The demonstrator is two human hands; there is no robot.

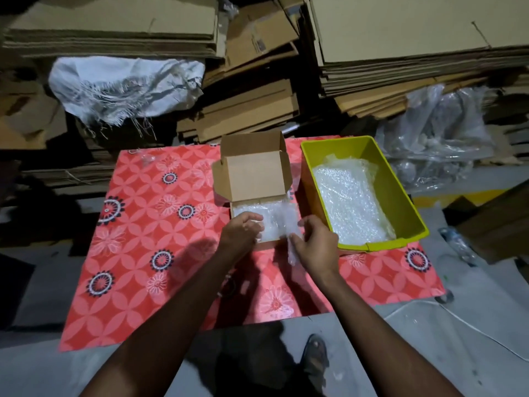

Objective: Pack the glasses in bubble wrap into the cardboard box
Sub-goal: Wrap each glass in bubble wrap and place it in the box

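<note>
From the head camera, a small cardboard box (pixel 259 179) stands open on a red flowered cloth (pixel 160 253), with bubble wrap (pixel 269 219) lying inside it. The left hand (pixel 243 230) curls its fingers on the wrap in the box. The right hand (pixel 316 243) pinches a loose end of the wrap at the box's near right corner. Just beside the box on the right, a yellow-green bin (pixel 400 196) holds more bubble wrap. No glasses can be made out. A label on the stacked cardboard (pixel 259 45) behind is too small to read.

Both hands (pixel 282 239) tucking bubble wrap (pixel 272 219) into cardboard box (pixel 252 173) — green bin (pixel 400 196) beside
</note>
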